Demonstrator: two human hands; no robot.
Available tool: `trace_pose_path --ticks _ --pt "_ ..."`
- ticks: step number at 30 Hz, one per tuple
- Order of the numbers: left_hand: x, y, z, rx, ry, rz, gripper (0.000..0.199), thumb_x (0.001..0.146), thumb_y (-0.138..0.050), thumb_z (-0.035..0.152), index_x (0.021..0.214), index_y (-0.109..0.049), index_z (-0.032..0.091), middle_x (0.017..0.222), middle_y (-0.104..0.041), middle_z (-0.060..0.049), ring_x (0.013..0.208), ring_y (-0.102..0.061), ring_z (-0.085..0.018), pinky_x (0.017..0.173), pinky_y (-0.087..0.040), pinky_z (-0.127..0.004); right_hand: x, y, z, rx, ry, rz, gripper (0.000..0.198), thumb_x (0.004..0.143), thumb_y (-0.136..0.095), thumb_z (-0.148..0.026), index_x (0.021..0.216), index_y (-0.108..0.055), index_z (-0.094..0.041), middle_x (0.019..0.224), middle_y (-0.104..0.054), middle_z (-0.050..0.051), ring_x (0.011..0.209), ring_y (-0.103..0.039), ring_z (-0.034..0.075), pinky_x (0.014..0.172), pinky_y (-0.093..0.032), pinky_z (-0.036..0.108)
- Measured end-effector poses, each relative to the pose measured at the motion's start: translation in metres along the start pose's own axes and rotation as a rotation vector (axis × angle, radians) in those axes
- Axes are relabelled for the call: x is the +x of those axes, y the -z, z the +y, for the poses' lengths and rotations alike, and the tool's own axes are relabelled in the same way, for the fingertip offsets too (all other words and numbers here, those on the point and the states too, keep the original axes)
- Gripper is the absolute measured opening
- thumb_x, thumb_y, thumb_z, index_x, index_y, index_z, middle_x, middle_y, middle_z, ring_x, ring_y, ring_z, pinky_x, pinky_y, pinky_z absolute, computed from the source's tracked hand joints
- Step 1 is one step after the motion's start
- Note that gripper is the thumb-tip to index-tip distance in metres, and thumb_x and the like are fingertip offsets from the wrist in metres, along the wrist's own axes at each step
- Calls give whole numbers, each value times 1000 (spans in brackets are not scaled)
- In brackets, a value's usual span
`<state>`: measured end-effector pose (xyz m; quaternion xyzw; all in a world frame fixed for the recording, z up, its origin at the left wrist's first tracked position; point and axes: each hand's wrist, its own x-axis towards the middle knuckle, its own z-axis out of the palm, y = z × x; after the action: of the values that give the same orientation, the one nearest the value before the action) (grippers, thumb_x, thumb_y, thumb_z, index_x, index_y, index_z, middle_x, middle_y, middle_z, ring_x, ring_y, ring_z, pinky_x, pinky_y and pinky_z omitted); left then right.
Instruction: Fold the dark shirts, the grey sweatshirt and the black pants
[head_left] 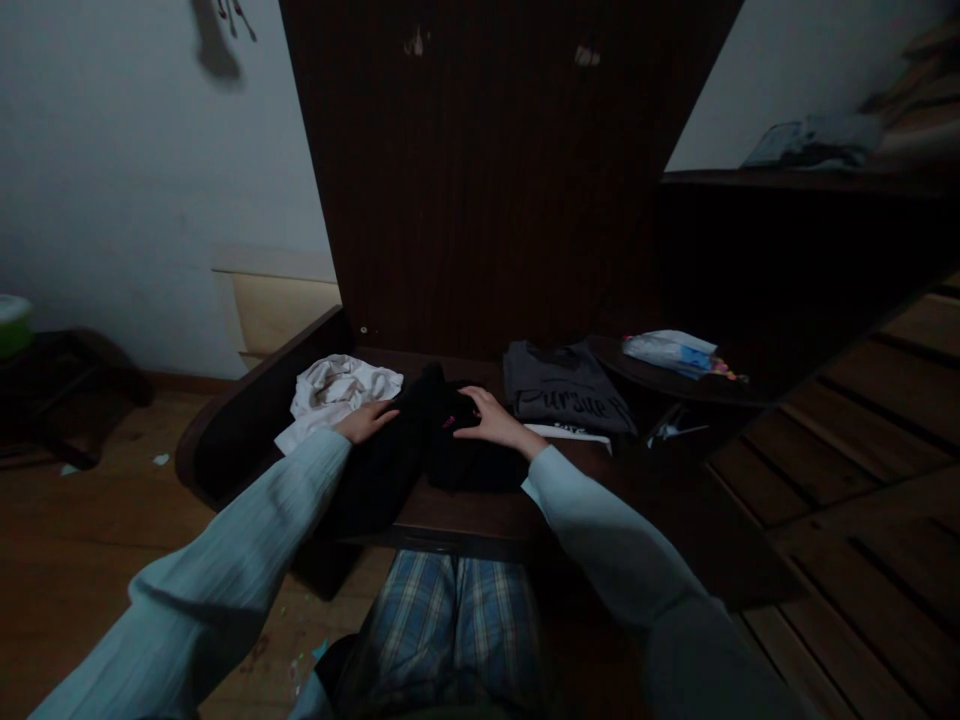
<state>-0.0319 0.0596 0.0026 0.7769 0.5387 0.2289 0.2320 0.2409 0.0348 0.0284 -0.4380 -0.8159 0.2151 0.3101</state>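
A black garment (382,470) lies spread across the dark wooden bench, its left part hanging over the front edge. On its left side rests my left hand (367,422), fingers stretched out over the cloth. My right hand (493,418) touches the garment's right part, with thumb and fingers apart around a small pink mark. Just left of my left hand is a crumpled white cloth (341,385). To the right of my right hand is a folded dark grey shirt (566,385) with black lettering. A white folded edge of cloth (574,434) shows below that shirt.
The dark bench (457,510) has a raised side (259,400) at left and a tall back panel (487,200). A plastic packet (671,352) sits on a rounded shelf at right. Wooden slats (862,500) stand further right. At far left is a low dark stool (60,380).
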Motion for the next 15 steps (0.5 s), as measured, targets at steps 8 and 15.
trace_pose_path --ticks 8,15 --pt "-5 37 -36 205 117 111 34 75 -43 33 92 -58 8 107 -60 -11 108 -48 -28 97 -31 -34 4 -11 -3 -272 -58 95 29 62 -64 -15 90 -56 -15 95 -58 7 93 -51 20 80 -41 33" --pt "12 47 16 -189 146 116 33 70 -52 41 93 -58 19 102 -63 -7 99 -53 -25 87 -40 -35 30 65 -40 -194 1 9 33 60 -63 -19 92 -54 -19 77 -60 0 71 -56 17 66 -43 28"
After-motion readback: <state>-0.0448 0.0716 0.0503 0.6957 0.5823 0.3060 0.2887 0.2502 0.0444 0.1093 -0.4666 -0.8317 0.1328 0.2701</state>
